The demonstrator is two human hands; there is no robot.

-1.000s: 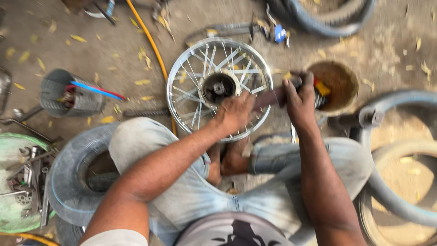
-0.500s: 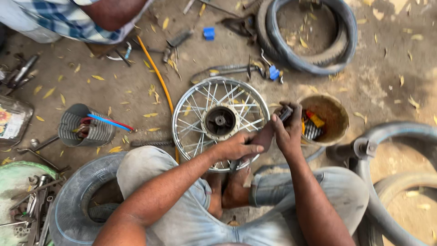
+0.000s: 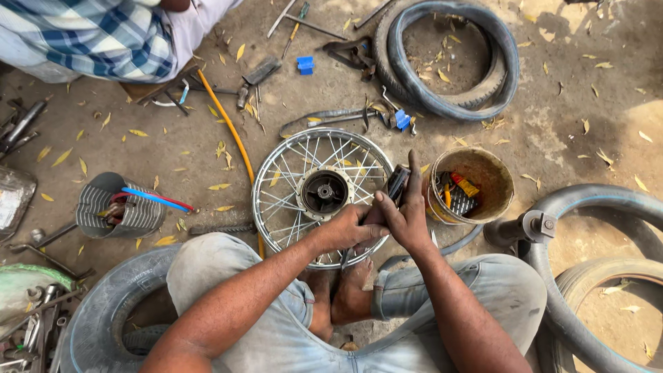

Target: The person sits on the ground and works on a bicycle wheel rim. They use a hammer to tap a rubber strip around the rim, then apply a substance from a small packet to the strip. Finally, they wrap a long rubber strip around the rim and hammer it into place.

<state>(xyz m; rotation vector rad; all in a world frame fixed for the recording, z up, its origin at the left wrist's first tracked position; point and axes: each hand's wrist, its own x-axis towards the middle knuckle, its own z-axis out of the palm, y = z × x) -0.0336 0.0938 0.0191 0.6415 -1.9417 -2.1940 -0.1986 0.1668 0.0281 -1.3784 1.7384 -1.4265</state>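
Fingers [image 3: 387,207] of both hands pinch a dark tool [image 3: 397,185] against the wheel [image 3: 276,181] rim; a slip could bend spokes just beside them.

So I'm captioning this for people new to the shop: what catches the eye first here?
The shiny spoked wheel lying flat on the dirt at centre, with the left hand and right hand together on a dark tool at its rim. Right of it stands a rusty bucket; black tyres ring the scene.
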